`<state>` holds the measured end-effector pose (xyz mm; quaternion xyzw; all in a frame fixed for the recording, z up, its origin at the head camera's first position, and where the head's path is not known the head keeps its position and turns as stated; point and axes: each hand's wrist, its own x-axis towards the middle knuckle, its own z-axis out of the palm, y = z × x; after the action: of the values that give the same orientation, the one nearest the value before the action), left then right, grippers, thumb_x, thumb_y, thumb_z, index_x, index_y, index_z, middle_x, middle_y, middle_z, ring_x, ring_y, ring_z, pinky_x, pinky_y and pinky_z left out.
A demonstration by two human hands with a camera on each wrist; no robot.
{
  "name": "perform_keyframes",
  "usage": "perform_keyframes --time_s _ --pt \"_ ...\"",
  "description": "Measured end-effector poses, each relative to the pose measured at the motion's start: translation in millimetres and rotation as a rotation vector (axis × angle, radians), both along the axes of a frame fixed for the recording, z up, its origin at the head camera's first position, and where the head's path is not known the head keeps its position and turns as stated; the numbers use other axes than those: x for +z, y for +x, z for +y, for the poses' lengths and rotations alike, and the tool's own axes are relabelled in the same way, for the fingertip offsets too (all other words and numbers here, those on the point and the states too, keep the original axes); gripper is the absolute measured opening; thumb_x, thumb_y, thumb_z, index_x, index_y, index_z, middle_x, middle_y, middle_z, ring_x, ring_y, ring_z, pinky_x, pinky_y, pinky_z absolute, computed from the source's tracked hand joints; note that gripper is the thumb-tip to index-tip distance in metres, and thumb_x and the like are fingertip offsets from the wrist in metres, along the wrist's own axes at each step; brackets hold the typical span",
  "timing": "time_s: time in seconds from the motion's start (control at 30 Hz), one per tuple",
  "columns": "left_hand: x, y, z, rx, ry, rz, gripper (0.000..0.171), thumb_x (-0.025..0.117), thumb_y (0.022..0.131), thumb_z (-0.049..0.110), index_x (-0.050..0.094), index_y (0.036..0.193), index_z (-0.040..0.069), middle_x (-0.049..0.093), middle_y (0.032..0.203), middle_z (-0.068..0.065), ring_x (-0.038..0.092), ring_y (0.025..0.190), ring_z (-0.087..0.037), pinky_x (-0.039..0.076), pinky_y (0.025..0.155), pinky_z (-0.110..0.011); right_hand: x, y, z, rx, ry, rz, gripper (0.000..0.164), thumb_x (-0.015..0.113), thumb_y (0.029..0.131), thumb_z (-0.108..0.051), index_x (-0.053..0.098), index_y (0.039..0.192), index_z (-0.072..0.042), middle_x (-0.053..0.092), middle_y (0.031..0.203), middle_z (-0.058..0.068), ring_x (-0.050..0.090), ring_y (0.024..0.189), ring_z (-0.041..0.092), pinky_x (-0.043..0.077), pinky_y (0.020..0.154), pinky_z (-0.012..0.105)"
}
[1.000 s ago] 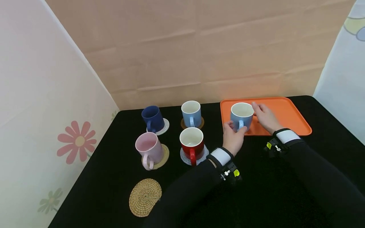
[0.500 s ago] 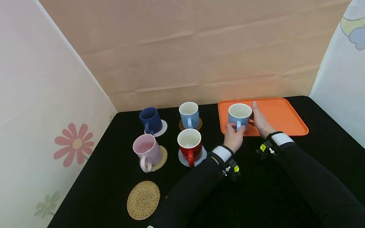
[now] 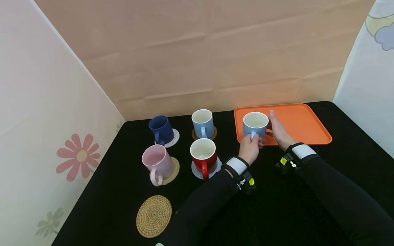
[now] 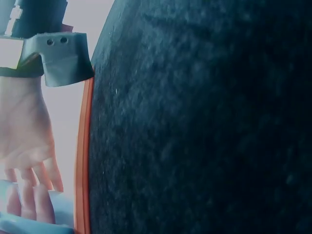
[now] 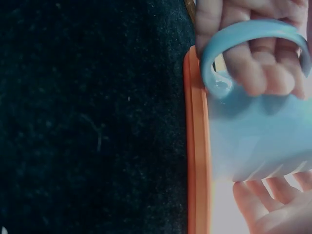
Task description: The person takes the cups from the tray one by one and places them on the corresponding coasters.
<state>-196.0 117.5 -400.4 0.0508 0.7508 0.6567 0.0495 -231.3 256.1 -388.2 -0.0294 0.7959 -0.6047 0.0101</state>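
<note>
A light blue mug (image 3: 254,127) with a white inside stands over the left part of the orange tray (image 3: 307,124). My left hand (image 3: 248,149) grips it by the handle (image 5: 253,30), fingers passed through the loop in the right wrist view. On the mug's right side, my right hand (image 3: 280,131) touches the wall with extended fingers (image 5: 280,190), thumb up. The mug's base is partly hidden by my left hand, so I cannot tell whether it rests on the tray.
Left of the tray stand a second light blue mug (image 3: 202,122), a red mug (image 3: 204,157), a navy mug (image 3: 161,130) and a pink mug (image 3: 158,164), each on a coaster. A bare woven coaster (image 3: 154,216) lies nearer. Paper walls (image 3: 172,58) enclose the black table.
My left fingers have moved from pinching near the handle to going through it. The right hand has turned thumb up and stays against the mug. The head view has shifted slightly.
</note>
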Motion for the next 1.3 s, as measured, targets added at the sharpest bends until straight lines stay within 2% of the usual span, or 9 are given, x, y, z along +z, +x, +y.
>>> perform_keyframes --time_s 0.17,0.3,0.4,0.63,0.73,1.0,1.3 --pt "0.2 -0.3 -0.8 -0.072 -0.035 0.006 0.030 0.042 0.105 0.019 0.063 0.089 0.004 0.058 0.070 0.001 0.055 0.065 -0.008 0.045 0.064 -0.022 -0.3 1.3 1.1 -0.010 0.019 -0.004 0.080 0.003 0.101 -0.053 0.017 0.148 0.010 0.023 0.147 0.037 0.023 0.134 0.053 0.023 0.105 0.065" --pt "-1.8 -0.3 -1.2 -0.076 -0.054 0.031 0.030 0.042 0.105 0.018 0.062 0.087 0.005 0.054 0.066 0.003 0.046 0.060 -0.007 0.037 0.056 -0.021 -1.0 2.8 1.3 -0.015 0.025 -0.009 0.080 0.004 0.101 -0.054 0.016 0.149 0.009 0.022 0.149 0.036 0.022 0.135 0.053 0.022 0.105 0.065" --pt "-3.7 -0.2 -3.0 -0.059 -0.058 0.040 0.031 0.042 0.105 0.018 0.059 0.083 0.004 0.047 0.064 0.003 0.041 0.058 -0.009 0.033 0.054 -0.022 -2.3 4.0 0.0 -0.009 0.030 -0.011 0.081 0.004 0.101 -0.055 0.016 0.149 0.008 0.021 0.150 0.035 0.021 0.136 0.052 0.021 0.106 0.065" --pt "-5.2 -4.5 -2.8 0.067 -0.110 0.059 0.039 0.040 0.104 0.023 0.051 0.070 0.007 0.039 0.061 0.002 0.037 0.056 -0.011 0.030 0.056 -0.024 -1.1 0.7 -8.0 -0.003 0.043 -0.021 0.081 0.005 0.101 -0.056 0.020 0.149 0.007 0.021 0.151 0.032 0.021 0.137 0.050 0.021 0.107 0.063" --pt "-4.7 -7.0 -3.2 0.093 -0.126 0.077 0.042 0.039 0.104 0.024 0.045 0.065 0.010 0.037 0.059 0.001 0.035 0.054 -0.012 0.029 0.055 -0.024 0.1 -2.3 -11.7 -0.004 0.036 -0.022 0.081 0.005 0.101 -0.056 0.019 0.149 0.007 0.021 0.151 0.033 0.021 0.137 0.050 0.021 0.107 0.062" --pt "-3.1 -10.9 -12.2 0.098 -0.118 0.119 0.043 0.038 0.105 0.022 0.042 0.063 0.011 0.038 0.060 0.003 0.035 0.054 -0.010 0.029 0.056 -0.023 -1.3 -4.3 -14.4 0.024 0.001 -0.020 0.081 0.003 0.101 -0.056 0.014 0.150 0.008 0.019 0.152 0.033 0.020 0.138 0.050 0.021 0.107 0.063" --pt "15.6 0.5 -29.6 0.070 -0.037 0.138 0.039 0.039 0.104 0.020 0.054 0.073 0.002 0.046 0.067 0.004 0.041 0.062 -0.008 0.034 0.061 -0.024 9.0 1.9 -14.8 0.076 -0.066 0.060 0.080 0.001 0.101 -0.052 0.016 0.149 0.010 0.021 0.151 0.032 0.021 0.137 0.049 0.021 0.107 0.064"
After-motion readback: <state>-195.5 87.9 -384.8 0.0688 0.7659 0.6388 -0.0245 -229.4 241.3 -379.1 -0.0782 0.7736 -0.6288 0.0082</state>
